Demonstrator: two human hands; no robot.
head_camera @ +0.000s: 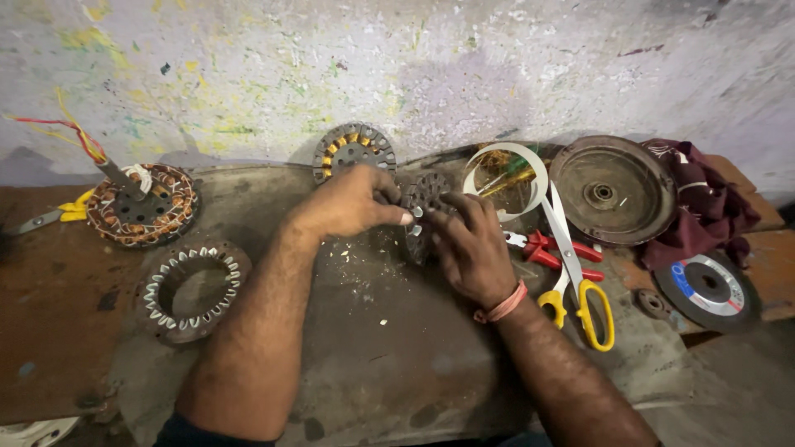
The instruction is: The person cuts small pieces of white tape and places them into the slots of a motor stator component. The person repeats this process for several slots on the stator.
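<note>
Both hands meet at the middle of the grey work mat [389, 348], holding a small dark stator core [424, 203] upright on its edge. It is a round toothed ring, with pale insulation slips in its slots. The left hand [352, 203] pinches its left rim; the right hand [468, 244] grips its right side.

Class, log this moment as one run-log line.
left hand: grips stator | right hand: grips stator | near: scissors, pliers
</note>
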